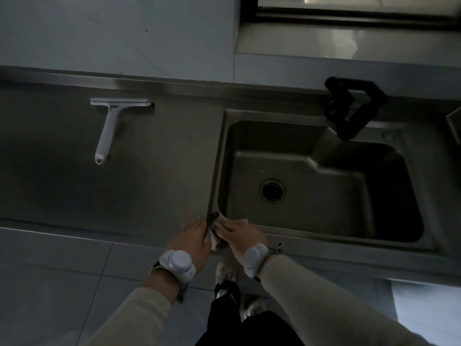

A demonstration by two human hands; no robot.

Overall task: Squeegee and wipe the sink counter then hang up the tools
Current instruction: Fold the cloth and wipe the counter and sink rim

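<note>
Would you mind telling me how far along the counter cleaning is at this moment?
The squeegee lies set down on the steel counter, left of the sink, so squeegeeing may be finished, though I cannot confirm it. In hand: the left hand and right hand together hold a cloth at the sink's near-left corner. Left: the rest of the wiping, then hanging up both tools.

Overall light: dim, grey, underexposed.
Source: daylight from the window (pixel 349 6) at top right, brightest on the sill below it.
Shadows: deep in the sink (pixel 324 186) basin and across the left counter (pixel 62 176).
Glare: a soft sheen along the steel backsplash edge.
Sharpness: soft and grainy throughout.
Distortion: wide-angle bending, straight edges curve near the borders.
</note>
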